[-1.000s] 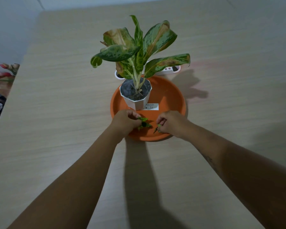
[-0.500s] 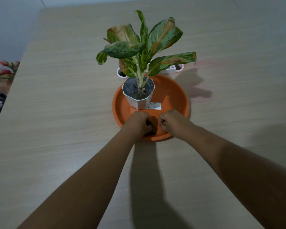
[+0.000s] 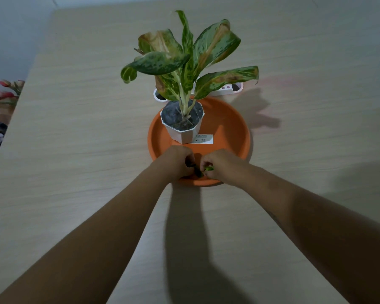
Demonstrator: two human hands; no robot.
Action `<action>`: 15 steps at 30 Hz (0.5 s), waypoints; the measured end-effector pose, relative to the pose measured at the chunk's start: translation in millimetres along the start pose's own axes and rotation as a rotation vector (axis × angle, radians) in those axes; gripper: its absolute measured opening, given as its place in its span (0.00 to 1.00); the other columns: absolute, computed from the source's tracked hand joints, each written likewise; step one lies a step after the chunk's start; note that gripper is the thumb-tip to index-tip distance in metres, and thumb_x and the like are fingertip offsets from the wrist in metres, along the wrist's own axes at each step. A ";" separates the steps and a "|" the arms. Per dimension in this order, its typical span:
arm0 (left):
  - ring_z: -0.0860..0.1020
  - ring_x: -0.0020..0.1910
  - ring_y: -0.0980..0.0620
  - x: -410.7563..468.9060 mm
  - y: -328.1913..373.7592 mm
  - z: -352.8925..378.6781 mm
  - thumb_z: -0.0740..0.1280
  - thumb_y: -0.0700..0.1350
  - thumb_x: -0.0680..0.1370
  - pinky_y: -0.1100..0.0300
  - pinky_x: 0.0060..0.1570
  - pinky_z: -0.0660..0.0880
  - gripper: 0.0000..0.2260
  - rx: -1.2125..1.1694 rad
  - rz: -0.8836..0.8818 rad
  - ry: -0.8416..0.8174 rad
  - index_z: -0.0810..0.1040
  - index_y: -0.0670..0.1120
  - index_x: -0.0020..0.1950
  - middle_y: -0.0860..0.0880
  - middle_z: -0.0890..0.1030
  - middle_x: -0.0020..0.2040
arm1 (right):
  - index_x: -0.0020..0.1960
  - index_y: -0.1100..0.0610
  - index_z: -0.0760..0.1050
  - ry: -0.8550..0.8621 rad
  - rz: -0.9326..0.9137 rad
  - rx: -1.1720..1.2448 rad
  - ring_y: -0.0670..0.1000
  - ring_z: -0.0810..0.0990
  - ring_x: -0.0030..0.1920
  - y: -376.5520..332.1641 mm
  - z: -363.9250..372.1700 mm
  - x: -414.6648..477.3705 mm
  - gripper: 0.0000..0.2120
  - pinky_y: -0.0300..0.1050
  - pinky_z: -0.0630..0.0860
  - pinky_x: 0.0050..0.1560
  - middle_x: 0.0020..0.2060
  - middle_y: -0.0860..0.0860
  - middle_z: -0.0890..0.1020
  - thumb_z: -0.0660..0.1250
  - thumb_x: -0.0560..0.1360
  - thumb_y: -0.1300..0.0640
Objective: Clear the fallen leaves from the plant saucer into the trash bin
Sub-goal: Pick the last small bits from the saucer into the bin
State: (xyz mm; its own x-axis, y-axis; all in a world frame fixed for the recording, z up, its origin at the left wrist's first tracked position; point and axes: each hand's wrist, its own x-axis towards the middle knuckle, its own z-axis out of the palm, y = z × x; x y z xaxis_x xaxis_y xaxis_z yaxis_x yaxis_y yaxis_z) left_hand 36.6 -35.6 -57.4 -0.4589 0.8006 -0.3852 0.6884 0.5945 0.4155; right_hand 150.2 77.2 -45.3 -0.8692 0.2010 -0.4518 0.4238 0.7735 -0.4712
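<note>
Fallen leaves point(image 3: 208, 168) sit at near rim of orange saucer point(image 3: 233, 128), btwn both fists: right hand point(image 3: 221, 164) pinches a green bit, left hand point(image 3: 178, 162) curled on dark scraps, pot point(image 3: 182, 123) just beyond; no bin in view.

I'm at home: a pale wood-grain worktop point(image 3: 75, 150), my potted houseplant point(image 3: 184, 69), flowered fabric point(image 3: 0, 99) beside it.
</note>
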 end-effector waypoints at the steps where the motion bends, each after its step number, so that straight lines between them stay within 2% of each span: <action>1: 0.74 0.45 0.54 0.3 0.1 1.0 0.71 0.45 0.73 0.64 0.45 0.71 0.09 0.007 -0.003 0.002 0.80 0.46 0.52 0.47 0.82 0.51 | 0.58 0.60 0.78 -0.007 -0.013 -0.010 0.57 0.79 0.55 -2.5 -0.1 -0.2 0.14 0.47 0.73 0.54 0.54 0.57 0.81 0.67 0.75 0.54; 6: 0.78 0.50 0.50 -0.7 -1.5 0.8 0.69 0.43 0.74 0.63 0.47 0.73 0.08 0.009 0.013 -0.022 0.81 0.43 0.53 0.46 0.82 0.52 | 0.55 0.61 0.78 -0.054 -0.008 -0.056 0.58 0.80 0.54 -9.7 -2.0 4.1 0.14 0.47 0.75 0.53 0.53 0.58 0.82 0.68 0.75 0.52; 10: 0.77 0.45 0.52 -0.2 -10.7 -4.1 0.70 0.41 0.74 0.63 0.44 0.73 0.07 -0.068 -0.017 0.013 0.82 0.43 0.51 0.45 0.82 0.51 | 0.49 0.59 0.82 0.107 0.057 0.156 0.52 0.81 0.49 3.6 -9.4 2.8 0.07 0.43 0.77 0.48 0.45 0.51 0.82 0.66 0.74 0.61; 13: 0.79 0.42 0.54 -2.7 -19.6 -8.7 0.69 0.42 0.75 0.68 0.38 0.74 0.06 -0.168 -0.075 0.039 0.82 0.45 0.51 0.49 0.81 0.48 | 0.48 0.58 0.82 0.126 0.059 0.221 0.49 0.80 0.44 4.9 -7.8 -0.7 0.06 0.42 0.79 0.46 0.41 0.48 0.80 0.67 0.74 0.60; 15: 0.77 0.38 0.59 -4.5 -22.8 -12.5 0.69 0.42 0.76 0.74 0.32 0.71 0.06 -0.199 -0.082 0.063 0.83 0.46 0.51 0.52 0.80 0.44 | 0.48 0.58 0.82 0.124 0.027 0.205 0.45 0.78 0.41 -1.6 -2.7 0.2 0.06 0.34 0.75 0.40 0.38 0.45 0.80 0.67 0.74 0.60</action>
State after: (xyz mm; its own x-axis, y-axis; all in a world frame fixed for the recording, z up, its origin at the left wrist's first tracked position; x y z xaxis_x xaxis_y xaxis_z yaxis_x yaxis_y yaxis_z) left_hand 16.0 -51.9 -54.8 -0.5476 0.7482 -0.3746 0.5260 0.6560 0.5413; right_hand 148.6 77.6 -42.6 -0.8759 0.3021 -0.3763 0.4796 0.6314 -0.6094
